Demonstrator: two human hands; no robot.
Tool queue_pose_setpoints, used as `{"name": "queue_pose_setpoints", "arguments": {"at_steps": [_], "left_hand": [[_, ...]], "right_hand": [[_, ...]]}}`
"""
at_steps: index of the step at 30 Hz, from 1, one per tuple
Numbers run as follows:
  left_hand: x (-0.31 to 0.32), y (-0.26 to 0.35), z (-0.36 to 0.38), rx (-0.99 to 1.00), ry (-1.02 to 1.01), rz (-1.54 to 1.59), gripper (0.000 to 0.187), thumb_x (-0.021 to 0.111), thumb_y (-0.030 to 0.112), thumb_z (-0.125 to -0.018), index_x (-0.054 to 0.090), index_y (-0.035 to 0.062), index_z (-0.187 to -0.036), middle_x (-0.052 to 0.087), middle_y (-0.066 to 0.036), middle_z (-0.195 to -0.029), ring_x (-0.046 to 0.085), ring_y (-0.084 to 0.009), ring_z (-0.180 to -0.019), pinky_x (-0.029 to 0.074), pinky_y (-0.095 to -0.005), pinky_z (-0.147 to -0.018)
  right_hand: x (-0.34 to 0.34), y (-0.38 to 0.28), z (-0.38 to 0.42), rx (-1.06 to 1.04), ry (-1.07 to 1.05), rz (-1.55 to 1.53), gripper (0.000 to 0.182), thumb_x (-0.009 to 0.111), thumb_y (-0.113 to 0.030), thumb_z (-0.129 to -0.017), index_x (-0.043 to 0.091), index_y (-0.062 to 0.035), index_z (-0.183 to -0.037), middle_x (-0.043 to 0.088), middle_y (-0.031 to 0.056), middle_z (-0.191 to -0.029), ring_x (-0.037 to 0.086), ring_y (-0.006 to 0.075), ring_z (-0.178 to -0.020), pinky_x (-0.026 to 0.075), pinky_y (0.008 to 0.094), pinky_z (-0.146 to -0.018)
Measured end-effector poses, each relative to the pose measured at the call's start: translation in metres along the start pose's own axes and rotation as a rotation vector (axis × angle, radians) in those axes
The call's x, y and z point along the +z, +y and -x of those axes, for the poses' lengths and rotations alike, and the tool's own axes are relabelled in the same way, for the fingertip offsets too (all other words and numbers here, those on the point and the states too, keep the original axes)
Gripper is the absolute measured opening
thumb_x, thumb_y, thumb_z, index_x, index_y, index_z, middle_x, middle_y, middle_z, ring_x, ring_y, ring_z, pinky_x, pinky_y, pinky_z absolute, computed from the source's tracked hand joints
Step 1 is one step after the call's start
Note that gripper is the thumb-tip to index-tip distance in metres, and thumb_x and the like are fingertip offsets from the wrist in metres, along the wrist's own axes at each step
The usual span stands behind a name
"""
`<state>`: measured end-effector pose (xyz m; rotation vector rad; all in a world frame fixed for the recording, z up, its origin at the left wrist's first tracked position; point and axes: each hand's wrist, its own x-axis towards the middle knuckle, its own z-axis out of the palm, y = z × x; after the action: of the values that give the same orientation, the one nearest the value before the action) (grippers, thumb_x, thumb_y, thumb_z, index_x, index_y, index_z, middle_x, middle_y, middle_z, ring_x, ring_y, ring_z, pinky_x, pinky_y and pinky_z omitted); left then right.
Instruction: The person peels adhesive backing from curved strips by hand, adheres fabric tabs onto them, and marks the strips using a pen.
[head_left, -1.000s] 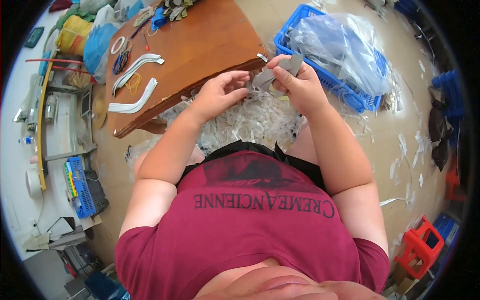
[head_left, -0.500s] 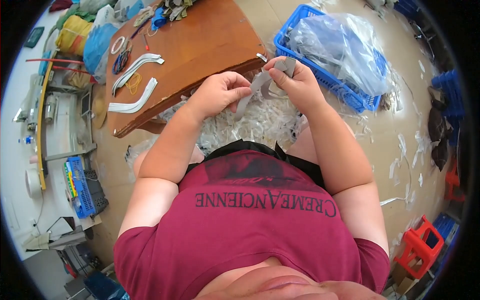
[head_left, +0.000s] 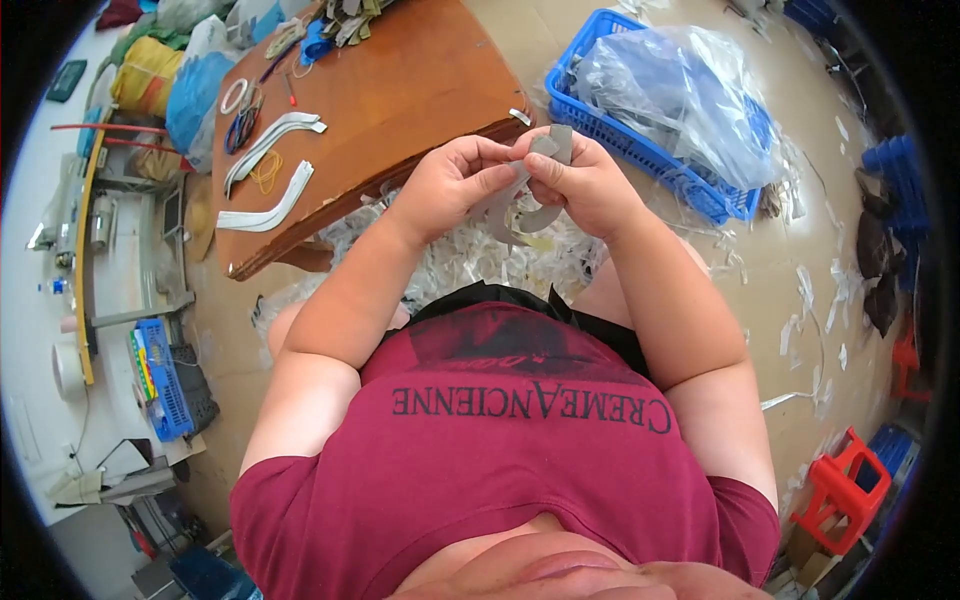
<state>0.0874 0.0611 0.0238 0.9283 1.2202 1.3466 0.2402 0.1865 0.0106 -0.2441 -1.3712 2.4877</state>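
My right hand is closed on a grey curved strip, whose squared end sticks up above the thumb and forefinger. Close beside it, my left hand pinches paler, thin strip material at the fingertips. The lower ends of the strips hang in loops between both hands. I cannot make out how many pieces there are. Under the hands lies a heap of white scraps. On the wooden table lie two bundles of white curved strips.
A blue basket with clear plastic bags stands at the right front. The table also holds a red-handled tool, a yellow cord and a white ring. A red stool is at far right.
My left hand has moved right and up, meeting my right hand at the strip. The strip ends now hang lower in loops between the hands.
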Motion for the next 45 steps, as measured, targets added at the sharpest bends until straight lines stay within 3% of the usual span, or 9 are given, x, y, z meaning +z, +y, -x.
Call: {"name": "queue_pose_setpoints", "arguments": {"at_steps": [11, 17, 22, 26, 32, 35, 39, 43, 45], "left_hand": [[0.008, 0.024, 0.014, -0.208, -0.026, -0.127, 0.027, 0.052, 0.022, -0.095, 0.053, -0.0006, -0.11, 0.062, -0.007, -0.088, 0.061, -0.0138, -0.069, 0.052, -0.027, -0.063], [0.0, 0.012, 0.028, -0.163, -0.034, 0.036, 0.023, 0.044, 0.023, -0.098, 0.047, 0.0033, -0.109, 0.053, -0.002, -0.078, 0.056, -0.0117, -0.062, 0.052, -0.0269, -0.061], [-0.013, 0.044, 0.068, -0.109, 0.136, 0.207, 0.016, 0.044, 0.022, -0.098, 0.046, 0.0068, -0.103, 0.043, 0.001, -0.069, 0.042, -0.0063, -0.052, 0.043, -0.0213, -0.049], [-0.035, 0.062, 0.109, 0.042, 0.276, 0.171, 0.016, 0.044, 0.021, -0.098, 0.047, 0.0073, -0.104, 0.043, 0.002, -0.069, 0.033, -0.003, -0.049, 0.03, -0.0174, -0.044], [-0.059, 0.073, 0.151, 0.434, 0.558, -0.315, 0.016, 0.044, 0.017, -0.098, 0.05, 0.0049, -0.107, 0.046, 0.002, -0.07, 0.037, -0.0025, -0.053, 0.031, -0.0181, -0.047], [-0.063, 0.062, 0.154, 0.627, 0.591, -0.538, 0.013, 0.044, 0.013, -0.097, 0.051, 0.0045, -0.104, 0.047, 0.002, -0.069, 0.039, -0.0031, -0.056, 0.033, -0.019, -0.05], [-0.051, 0.055, 0.16, 0.666, 0.525, -0.52, 0.011, 0.044, 0.013, -0.097, 0.05, 0.0045, -0.101, 0.047, 0.001, -0.069, 0.039, -0.0037, -0.056, 0.033, -0.0196, -0.05], [-0.05, 0.055, 0.163, 0.659, 0.492, -0.473, 0.011, 0.044, 0.013, -0.098, 0.05, 0.0048, -0.102, 0.049, 0.0, -0.07, 0.04, -0.0041, -0.055, 0.034, -0.0197, -0.05], [-0.044, 0.052, 0.163, 0.655, 0.499, -0.464, 0.011, 0.044, 0.013, -0.098, 0.05, 0.0047, -0.102, 0.049, 0.0, -0.07, 0.041, -0.0042, -0.055, 0.035, -0.0195, -0.05]], "right_hand": [[0.012, -0.002, -0.002, -0.049, 0.006, 0.222, 0.017, 0.059, -0.013, -0.09, 0.062, -0.0016, -0.102, 0.062, 0.0008, -0.084, 0.058, 0.0098, -0.077, 0.048, 0.0253, -0.067], [0.027, 0.0, -0.005, -0.046, 0.079, 0.246, 0.029, 0.059, -0.017, -0.089, 0.057, 0.002, -0.111, 0.062, 0.0041, -0.095, 0.055, 0.0089, -0.08, 0.044, 0.0248, -0.067], [0.03, 0.011, -0.019, -0.06, 0.13, 0.044, 0.031, 0.054, -0.018, -0.09, 0.054, 0.0011, -0.115, 0.055, 0.0014, -0.082, 0.045, 0.0095, -0.069, 0.036, 0.0226, -0.061], [0.047, 0.001, -0.015, -0.041, 0.117, 0.116, 0.028, 0.047, -0.013, -0.093, 0.054, -0.0001, -0.116, 0.047, -0.0001, -0.073, 0.042, 0.0101, -0.066, 0.035, 0.0235, -0.061], [0.113, -0.013, 0.029, -0.048, -0.098, 0.256, 0.035, 0.047, -0.015, -0.096, 0.05, -0.0032, -0.129, 0.054, -0.0004, -0.081, 0.05, 0.0107, -0.08, 0.041, 0.0249, -0.078], [0.16, -0.017, 0.052, -0.093, -0.123, 0.643, 0.036, 0.05, -0.014, -0.094, 0.051, -0.0073, -0.13, 0.058, -0.0007, -0.092, 0.05, 0.007, -0.087, 0.04, 0.0236, -0.081], [0.181, -0.008, 0.061, -0.035, -0.089, 0.614, 0.037, 0.054, -0.01, -0.091, 0.054, -0.0088, -0.128, 0.062, -0.0012, -0.092, 0.053, 0.0055, -0.084, 0.042, 0.023, -0.078], [0.188, 0.001, 0.052, -0.018, -0.037, 0.202, 0.028, 0.064, -0.004, -0.084, 0.06, 0.0006, -0.112, 0.065, 0.0042, -0.088, 0.061, 0.0118, -0.08, 0.048, 0.0254, -0.074], [0.188, 0.009, 0.044, -0.023, -0.051, 0.145, 0.017, 0.068, -0.002, -0.08, 0.062, -0.0004, -0.096, 0.066, 0.0052, -0.086, 0.063, 0.0136, -0.079, 0.051, 0.0267, -0.072]]}}
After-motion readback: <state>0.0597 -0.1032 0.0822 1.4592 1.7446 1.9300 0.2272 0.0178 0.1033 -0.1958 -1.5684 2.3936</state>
